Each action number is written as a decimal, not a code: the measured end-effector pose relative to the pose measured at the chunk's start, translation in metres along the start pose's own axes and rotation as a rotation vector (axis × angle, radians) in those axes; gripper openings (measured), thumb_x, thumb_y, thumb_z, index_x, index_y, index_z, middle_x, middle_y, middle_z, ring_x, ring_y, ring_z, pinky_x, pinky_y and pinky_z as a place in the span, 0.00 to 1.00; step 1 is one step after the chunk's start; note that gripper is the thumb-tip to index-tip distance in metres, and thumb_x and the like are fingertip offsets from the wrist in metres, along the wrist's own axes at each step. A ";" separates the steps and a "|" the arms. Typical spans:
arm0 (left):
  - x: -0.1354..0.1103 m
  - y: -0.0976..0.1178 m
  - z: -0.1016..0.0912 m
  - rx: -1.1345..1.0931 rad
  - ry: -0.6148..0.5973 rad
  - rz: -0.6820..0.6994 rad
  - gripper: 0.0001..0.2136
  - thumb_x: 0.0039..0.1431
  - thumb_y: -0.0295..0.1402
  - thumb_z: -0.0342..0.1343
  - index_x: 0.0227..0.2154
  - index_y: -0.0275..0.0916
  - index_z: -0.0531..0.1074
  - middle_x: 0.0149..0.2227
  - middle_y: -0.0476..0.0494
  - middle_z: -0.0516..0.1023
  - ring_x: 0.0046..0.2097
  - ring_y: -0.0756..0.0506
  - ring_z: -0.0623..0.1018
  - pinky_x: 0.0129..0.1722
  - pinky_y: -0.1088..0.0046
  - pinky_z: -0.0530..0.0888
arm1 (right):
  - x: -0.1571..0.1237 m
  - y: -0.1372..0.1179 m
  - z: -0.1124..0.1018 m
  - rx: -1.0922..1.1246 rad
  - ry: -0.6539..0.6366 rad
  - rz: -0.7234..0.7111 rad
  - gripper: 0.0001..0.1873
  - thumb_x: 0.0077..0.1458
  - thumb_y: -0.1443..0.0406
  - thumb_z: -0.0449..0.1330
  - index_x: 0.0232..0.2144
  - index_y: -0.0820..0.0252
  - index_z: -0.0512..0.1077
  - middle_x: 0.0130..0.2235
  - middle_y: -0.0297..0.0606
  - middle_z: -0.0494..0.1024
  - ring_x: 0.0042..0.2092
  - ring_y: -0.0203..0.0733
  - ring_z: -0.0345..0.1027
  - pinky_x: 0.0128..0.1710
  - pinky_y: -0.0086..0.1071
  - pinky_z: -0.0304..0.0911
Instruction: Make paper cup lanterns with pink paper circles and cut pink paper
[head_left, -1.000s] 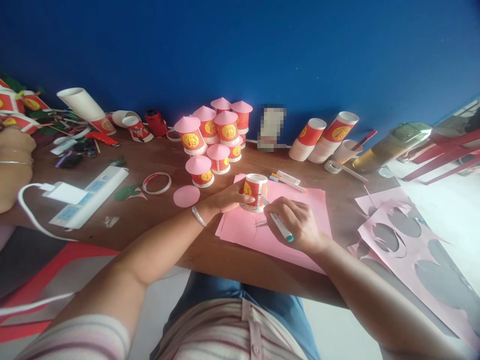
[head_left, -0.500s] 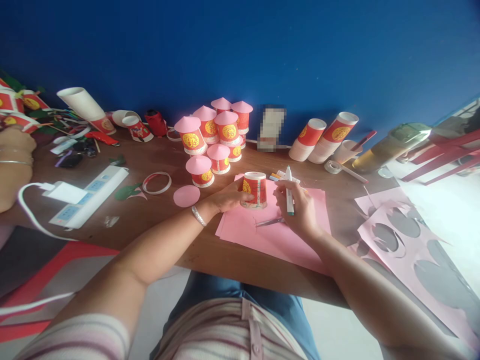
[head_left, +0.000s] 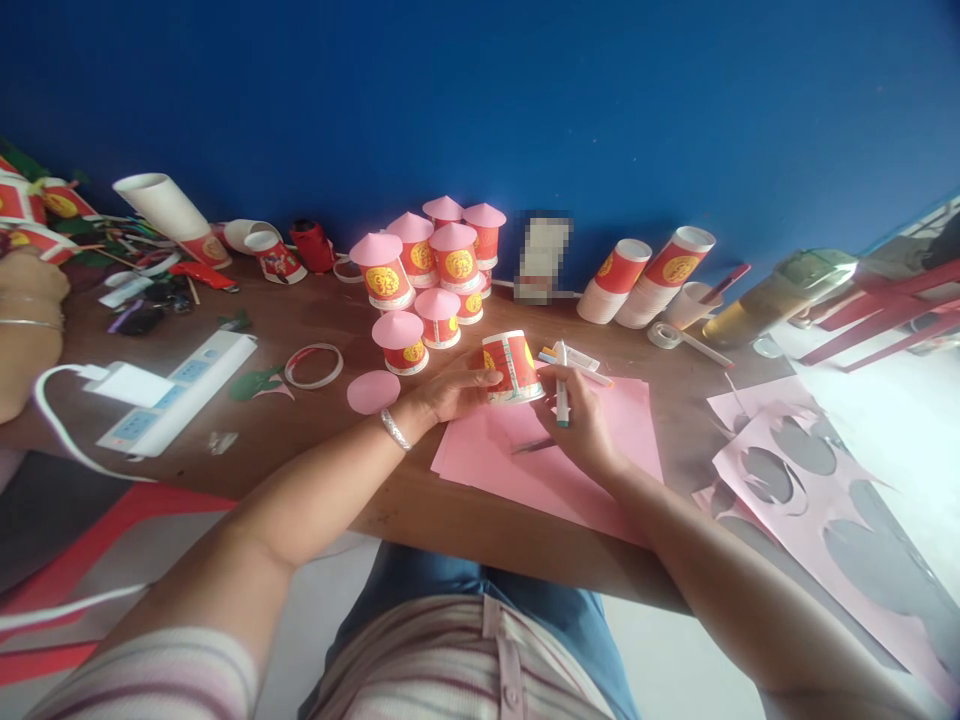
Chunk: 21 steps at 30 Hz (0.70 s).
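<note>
My left hand [head_left: 459, 392] is closed around a red paper cup [head_left: 516, 368], which is upside down and slightly tilted, with yellow emblems and a pale drawn strip down its side. A white marker [head_left: 562, 390] with a green end is gripped in my right hand [head_left: 586, 420], whose fingers are beside the cup's lower right; I cannot tell whether they touch it. Pink paper sheets [head_left: 480, 455] lie beneath both hands. Partly hidden by my right hand, scissors [head_left: 531, 445] rest on the paper. More markers [head_left: 574, 358] lie behind that hand.
Several red cups with pink cone roofs [head_left: 397, 330] stand behind my left hand. Stacked cups [head_left: 634, 265] and a tape roll [head_left: 664, 335] are at the back right. Cut pink scraps [head_left: 795, 530] lie to the right. A power strip [head_left: 180, 395] and another person's hand [head_left: 34, 290] are on the left.
The cup has turned and tilted in my left hand, so the drawn strip has shifted. My right hand, with the marker, has moved left toward the cup.
</note>
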<state>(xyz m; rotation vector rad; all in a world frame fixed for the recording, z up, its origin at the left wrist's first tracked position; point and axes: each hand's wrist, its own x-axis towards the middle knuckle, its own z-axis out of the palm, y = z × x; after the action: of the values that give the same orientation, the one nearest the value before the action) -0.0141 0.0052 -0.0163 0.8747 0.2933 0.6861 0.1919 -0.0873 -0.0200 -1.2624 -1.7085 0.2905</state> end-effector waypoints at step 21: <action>0.002 -0.004 0.014 0.309 0.003 0.027 0.19 0.57 0.41 0.71 0.48 0.39 0.79 0.45 0.44 0.81 0.45 0.47 0.76 0.47 0.69 0.71 | 0.001 -0.014 -0.018 -0.619 -0.038 -0.739 0.11 0.63 0.72 0.63 0.42 0.49 0.77 0.35 0.35 0.79 0.32 0.37 0.67 0.32 0.33 0.63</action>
<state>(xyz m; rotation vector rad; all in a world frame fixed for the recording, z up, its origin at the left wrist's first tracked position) -0.0036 -0.0037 -0.0100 1.1740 0.3974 0.6765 0.1975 -0.0983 -0.0013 -0.9277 -2.2509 -0.6994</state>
